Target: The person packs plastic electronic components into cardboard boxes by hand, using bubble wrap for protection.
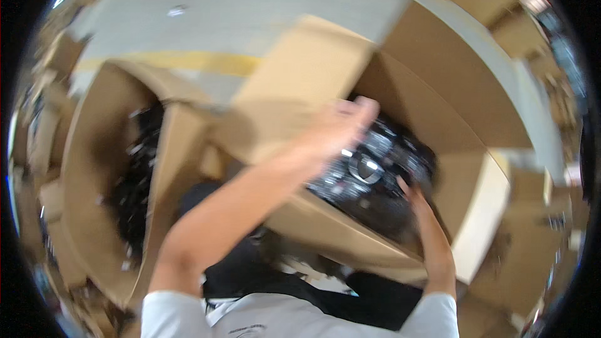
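Observation:
A large open cardboard box [438, 97] stands in front of me to the right. Inside it lies a pile of glossy black items in clear wrapping [391, 150], with a round, silver-rimmed part [365, 169] among them. My left hand [352, 119] is over the far left part of the pile, its fingers smeared by motion. Low at the pile's right side is my right hand [413, 194], one digit pointing at the black items. Its other fingers are hidden, and whether it grips anything does not show.
At the left a second open cardboard box [94, 156] holds many small black pieces [141, 181]. A raised flap [307, 66] stands between the boxes. Beyond lies a grey floor [244, 6] with a yellow stripe [181, 61]. More cartons [488, 0] crowd the edges.

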Demonstrator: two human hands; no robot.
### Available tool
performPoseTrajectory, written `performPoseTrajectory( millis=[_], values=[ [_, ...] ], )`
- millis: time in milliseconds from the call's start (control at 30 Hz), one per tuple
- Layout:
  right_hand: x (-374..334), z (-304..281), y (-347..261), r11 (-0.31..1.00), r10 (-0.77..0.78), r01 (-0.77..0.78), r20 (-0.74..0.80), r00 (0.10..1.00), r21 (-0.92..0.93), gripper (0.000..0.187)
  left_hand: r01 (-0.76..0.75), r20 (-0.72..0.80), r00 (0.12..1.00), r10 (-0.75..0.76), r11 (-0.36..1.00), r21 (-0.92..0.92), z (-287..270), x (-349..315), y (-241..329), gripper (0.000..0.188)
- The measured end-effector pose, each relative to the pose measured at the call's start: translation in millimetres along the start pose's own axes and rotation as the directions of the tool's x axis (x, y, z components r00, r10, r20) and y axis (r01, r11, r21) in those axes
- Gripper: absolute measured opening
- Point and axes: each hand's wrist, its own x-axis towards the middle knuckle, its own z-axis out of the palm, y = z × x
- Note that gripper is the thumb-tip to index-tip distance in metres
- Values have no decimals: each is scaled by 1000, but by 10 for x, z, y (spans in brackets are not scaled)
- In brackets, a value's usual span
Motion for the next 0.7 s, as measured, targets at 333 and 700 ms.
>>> performPoseTrajectory(
  millis=[333,700],
  values=[
    [-368,-107,-674,682,-248,337,228,942,-650,46,-491,-235,820,521,853,177,138,-180,-103,47],
    [-2383,746,-1769,738,-408,606,520,751,-296,41,159,-329,931,161,631,759,-3612,-2653,-601,51]
  ],
)
